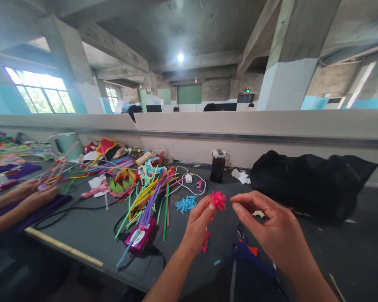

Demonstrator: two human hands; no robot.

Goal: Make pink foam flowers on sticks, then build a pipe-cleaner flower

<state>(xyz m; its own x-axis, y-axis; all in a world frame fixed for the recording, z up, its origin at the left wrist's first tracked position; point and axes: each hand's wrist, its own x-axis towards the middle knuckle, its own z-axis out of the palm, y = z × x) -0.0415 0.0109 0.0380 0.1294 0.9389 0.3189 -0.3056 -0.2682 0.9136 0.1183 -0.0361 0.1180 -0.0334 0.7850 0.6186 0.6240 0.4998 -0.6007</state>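
Note:
A small pink flower [218,200] of short fuzzy pipe-cleaner pieces is pinched between the thumb and fingers of my left hand [201,218]. To its right, my right hand [267,222] has thumb and forefinger brought together, close to the flower but apart from it. Anything between those fingertips is too small to make out. More pink pieces [206,242] lie beneath my left hand, partly covered by it. Below my right hand is a blue glue gun [253,260] with an orange trigger, partly hidden. A heap of short blue pieces [185,204] lies left of my left hand.
Long coloured pipe cleaners [151,197] lie across a purple box [141,237] to the left. A phone [218,170] stands upright at the back, near a white cable [189,178]. A black bag [302,184] fills the back right. A co-worker's hands [40,193] work at far left.

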